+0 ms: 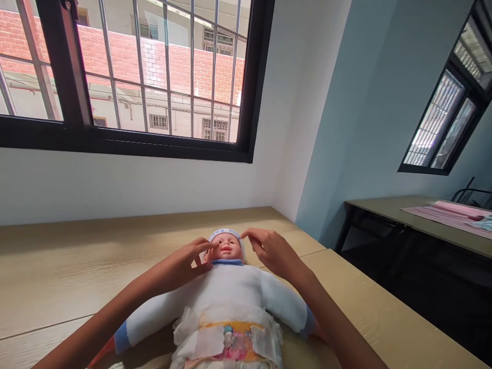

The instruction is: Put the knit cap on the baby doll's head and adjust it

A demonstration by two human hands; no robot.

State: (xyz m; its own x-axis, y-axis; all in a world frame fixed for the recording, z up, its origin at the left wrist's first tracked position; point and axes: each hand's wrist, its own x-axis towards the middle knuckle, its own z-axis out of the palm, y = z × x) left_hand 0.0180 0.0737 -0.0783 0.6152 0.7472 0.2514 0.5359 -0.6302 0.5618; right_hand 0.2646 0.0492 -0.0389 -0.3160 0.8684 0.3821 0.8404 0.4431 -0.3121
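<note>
- A black-framed window (126,77) with metal bars sits in the white wall beyond the table (77,256), showing a red brick wall outside.
- The left hand (179,261) reaches in from the lower left, its grip spread and pinching nothing, with the fingertips (209,245) on the face of the baby doll (226,287).
- The doll lies face up on the table, head pointing away from the person, in a white padded suit with blue cuffs and collar, a headband (225,234), and a disposable diaper (226,341) at its waist.
- The right hand (272,253) has its grip loosely together, not pinching, with the fingertips (246,234) at the headband's edge.
- Farther right, a second table (384,210) holds a pink mat (449,215), below a barred window (438,123) in the blue wall (346,128).
</note>
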